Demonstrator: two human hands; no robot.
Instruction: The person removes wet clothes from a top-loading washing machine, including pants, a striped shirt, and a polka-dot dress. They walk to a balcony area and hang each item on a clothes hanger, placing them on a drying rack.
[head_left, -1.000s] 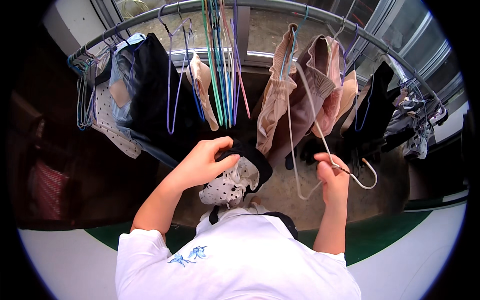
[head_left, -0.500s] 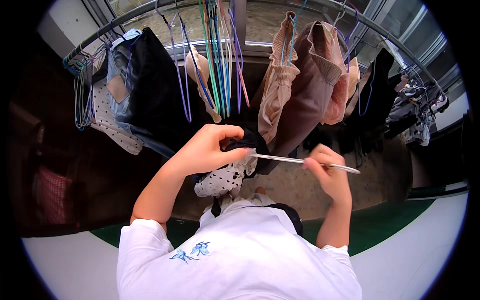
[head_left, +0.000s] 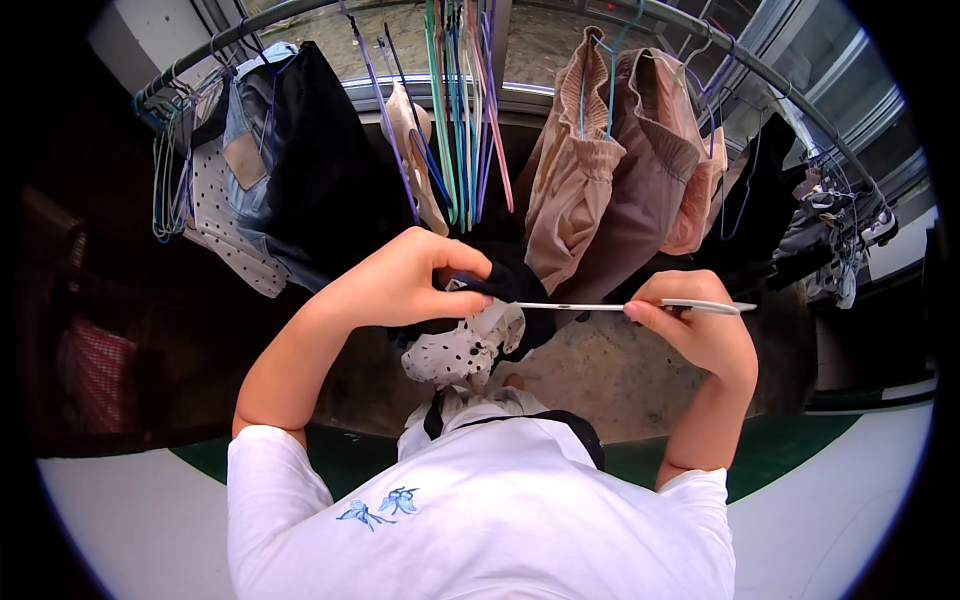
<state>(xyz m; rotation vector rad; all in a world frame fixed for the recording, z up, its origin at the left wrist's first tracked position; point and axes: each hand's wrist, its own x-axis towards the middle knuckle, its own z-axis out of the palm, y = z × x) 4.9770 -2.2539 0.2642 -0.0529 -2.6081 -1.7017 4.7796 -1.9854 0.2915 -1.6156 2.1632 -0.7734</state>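
Observation:
Bunched dark cloth and a white cloth with black spots (head_left: 445, 357) hang in front of my body. My left hand (head_left: 400, 280) is closed on the dark cloth (head_left: 512, 280) at its upper edge, thumb and fingers pinching it. Whether the dark and the spotted cloth are one garment, I cannot tell. My right hand (head_left: 698, 318) is closed round a slim white hanger (head_left: 580, 306), seen nearly edge-on and about level. The hanger's left end meets the cloth beside my left thumb; whether it goes inside is hidden. Its right end sticks out past my right hand.
Ahead, a curved metal rail (head_left: 285, 12) carries black trousers (head_left: 325, 160), beige elastic-waist trousers (head_left: 575, 190) and mauve trousers (head_left: 640, 170). Several bare coloured hangers (head_left: 462, 130) dangle mid-rail. A clip hanger with small items (head_left: 830, 220) is at far right. Red checked cloth (head_left: 98, 370) lies at left.
My right hand has moved right and a little up, drawing the hanger the same way and making it more level. The left hand keeps its pinch on the cloth. The view has shifted slightly.

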